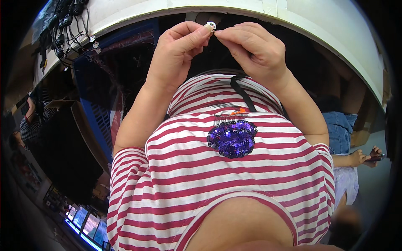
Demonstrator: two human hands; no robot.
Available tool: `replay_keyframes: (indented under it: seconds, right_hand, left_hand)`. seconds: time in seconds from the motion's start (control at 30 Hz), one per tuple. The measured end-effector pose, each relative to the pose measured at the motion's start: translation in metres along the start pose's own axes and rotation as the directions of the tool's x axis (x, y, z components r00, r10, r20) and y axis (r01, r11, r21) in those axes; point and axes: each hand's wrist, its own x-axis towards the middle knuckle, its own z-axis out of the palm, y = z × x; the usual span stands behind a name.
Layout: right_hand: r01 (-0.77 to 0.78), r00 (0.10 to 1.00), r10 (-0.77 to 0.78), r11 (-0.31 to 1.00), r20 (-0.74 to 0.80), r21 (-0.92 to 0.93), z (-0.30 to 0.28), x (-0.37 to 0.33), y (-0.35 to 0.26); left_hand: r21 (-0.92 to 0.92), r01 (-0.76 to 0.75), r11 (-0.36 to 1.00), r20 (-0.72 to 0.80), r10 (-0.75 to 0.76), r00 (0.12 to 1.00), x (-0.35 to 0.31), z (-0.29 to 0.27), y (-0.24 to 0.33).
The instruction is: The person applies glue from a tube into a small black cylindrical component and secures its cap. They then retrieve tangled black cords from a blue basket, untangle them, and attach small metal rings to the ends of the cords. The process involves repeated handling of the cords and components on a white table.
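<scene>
A small white piece (212, 25), perhaps plastic, is pinched between the thumb and forefinger of my left hand (178, 48), just short of the table edge. My right hand (259, 50) comes in from the other side with its fingers closed. Its thumb and forefinger tips meet right beside the white piece. Whatever lies between those tips, if anything, is too small to make out. Both hands are raised in front of my striped shirt.
A white table (234, 9) curves along the top. Black cables (67, 21) lie on its left part, their ends hanging over the edge. Below stand a blue plastic crate (94, 111) and a cardboard box (83, 125). At right, another person holds a phone (375, 158); someone else is at far left.
</scene>
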Motion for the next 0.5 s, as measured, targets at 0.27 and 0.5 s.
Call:
replay_keyframes:
  seconds: [0.27,0.5]
  right_hand:
    - [-0.519,0.848,0.513,0.758,0.132,0.395,0.001,0.008,-0.012]
    - [-0.408,0.616,0.704,-0.097,0.353,0.908,0.003,0.016,-0.018]
  left_hand:
    - [0.102,-0.107,0.989,0.020,0.105,0.994,-0.009,0.006,0.009]
    - [0.418,-0.484,0.769,0.228,0.427,0.875,-0.014,0.013,-0.021]
